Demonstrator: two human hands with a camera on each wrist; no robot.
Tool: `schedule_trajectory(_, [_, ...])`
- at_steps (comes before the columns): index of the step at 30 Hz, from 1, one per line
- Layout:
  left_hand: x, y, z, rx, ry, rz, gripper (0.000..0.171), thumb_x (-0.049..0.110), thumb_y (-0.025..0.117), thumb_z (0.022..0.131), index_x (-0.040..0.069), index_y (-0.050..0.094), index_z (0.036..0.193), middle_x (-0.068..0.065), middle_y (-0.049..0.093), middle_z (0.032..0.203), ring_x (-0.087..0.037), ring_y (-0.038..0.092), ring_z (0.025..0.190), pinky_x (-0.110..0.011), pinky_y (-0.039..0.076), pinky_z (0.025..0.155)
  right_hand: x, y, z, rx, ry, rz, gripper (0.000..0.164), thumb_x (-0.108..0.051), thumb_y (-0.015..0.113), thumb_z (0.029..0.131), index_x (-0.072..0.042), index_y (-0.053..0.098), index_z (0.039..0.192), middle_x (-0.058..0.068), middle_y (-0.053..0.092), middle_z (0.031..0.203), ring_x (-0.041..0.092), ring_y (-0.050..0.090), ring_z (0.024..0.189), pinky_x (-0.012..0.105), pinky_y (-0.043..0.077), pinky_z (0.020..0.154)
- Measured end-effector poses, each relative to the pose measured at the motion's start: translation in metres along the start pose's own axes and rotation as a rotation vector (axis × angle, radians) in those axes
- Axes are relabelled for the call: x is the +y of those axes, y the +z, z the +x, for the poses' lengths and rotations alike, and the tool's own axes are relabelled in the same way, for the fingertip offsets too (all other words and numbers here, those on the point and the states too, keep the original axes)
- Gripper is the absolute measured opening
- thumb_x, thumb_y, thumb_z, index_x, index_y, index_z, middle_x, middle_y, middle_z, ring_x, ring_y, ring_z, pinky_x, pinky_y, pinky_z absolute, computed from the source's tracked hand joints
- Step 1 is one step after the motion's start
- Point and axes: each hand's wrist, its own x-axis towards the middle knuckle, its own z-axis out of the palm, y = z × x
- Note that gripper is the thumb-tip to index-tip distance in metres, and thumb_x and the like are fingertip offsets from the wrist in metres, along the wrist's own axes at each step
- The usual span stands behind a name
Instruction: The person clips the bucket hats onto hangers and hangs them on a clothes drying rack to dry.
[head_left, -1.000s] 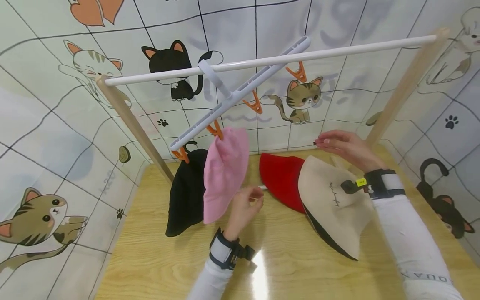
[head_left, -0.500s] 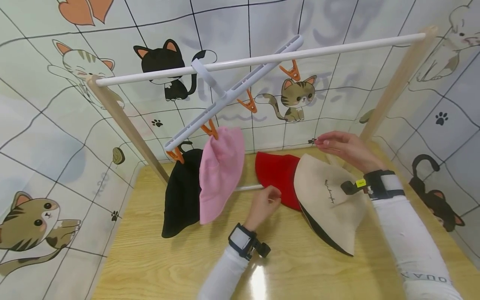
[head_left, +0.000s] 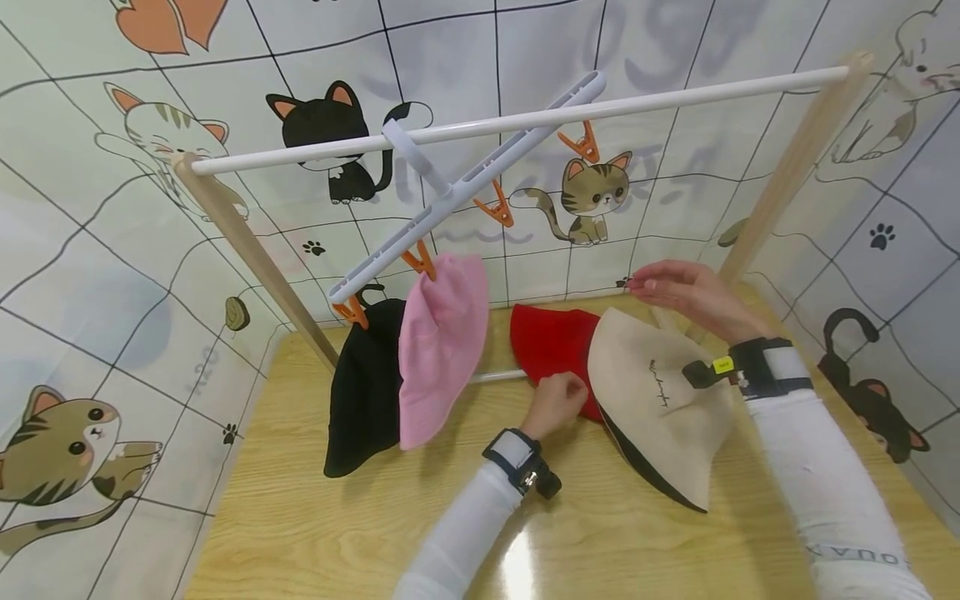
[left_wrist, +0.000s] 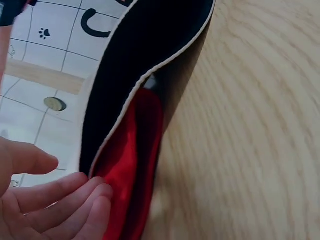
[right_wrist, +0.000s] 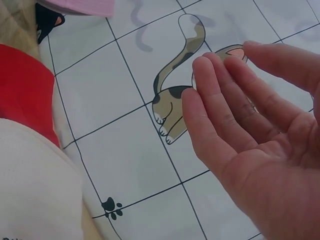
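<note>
A beige bucket hat with black lining and small dark lettering lies on the table, overlapping a red bucket hat. My left hand is in front of the red hat, by the beige brim. In the left wrist view its fingertips lie right at the red hat and the beige rim, with the thumb apart. My right hand hovers above the far side of the beige hat, fingers extended together and holding nothing. A pink bucket hat and a black bucket hat hang from clips at left.
A pale hanger hooks over a white rail between wooden posts. Two orange clips hang bare on it, one near its middle and another towards its far end. A cat-patterned wall stands close behind the wooden table.
My left hand has moved right, from beside the pink hat to the red hat and the beige brim. The right hand has stayed nearly still.
</note>
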Motion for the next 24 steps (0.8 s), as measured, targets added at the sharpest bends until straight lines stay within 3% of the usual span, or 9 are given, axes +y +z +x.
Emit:
schedule_trajectory(4, [0.002,0.009,0.005,-0.027,-0.087,-0.022,0.019,0.015,0.06,0.094,0.003,0.072,0.101,0.003,0.063,0.074,-0.01,0.052,0.069,-0.02,0.045,0.064,-0.008,-0.003,-0.007,0.014,0.017,-0.041,0.043,-0.02,0.06,0.097,0.003,0.05,0.132,0.014,0.058,0.127,0.015,0.06,0.11,0.025,0.046,0.091])
schedule_trajectory(12, [0.003,0.019,0.012,0.024,-0.173,-0.118,0.022,0.019,0.063,0.093,-0.001,0.071,0.098,0.0,0.06,0.067,-0.012,0.05,0.062,-0.022,0.043,0.057,-0.016,0.0,-0.013,0.008,0.09,-0.139,0.046,-0.03,0.064,0.094,-0.007,0.053,0.132,0.009,0.058,0.13,0.018,0.056,0.116,0.034,0.042,0.099])
schedule_trajectory(20, [0.012,0.025,0.014,0.075,-0.237,-0.183,0.015,0.01,0.071,0.085,0.001,0.062,0.093,-0.002,0.063,0.075,-0.011,0.052,0.067,-0.022,0.045,0.062,-0.014,0.0,-0.017,0.017,0.12,-0.121,0.047,-0.03,0.066,0.092,-0.007,0.053,0.132,0.008,0.059,0.127,0.022,0.056,0.117,0.051,0.031,0.105])
schedule_trajectory(24, [0.016,0.027,0.013,0.083,-0.213,-0.164,0.016,0.005,0.065,0.085,0.002,0.055,0.098,-0.004,0.06,0.076,-0.015,0.054,0.069,-0.025,0.045,0.064,-0.012,-0.002,-0.019,0.021,0.143,-0.124,0.05,-0.033,0.067,0.091,-0.008,0.053,0.132,0.009,0.058,0.129,0.022,0.055,0.117,0.055,0.027,0.106])
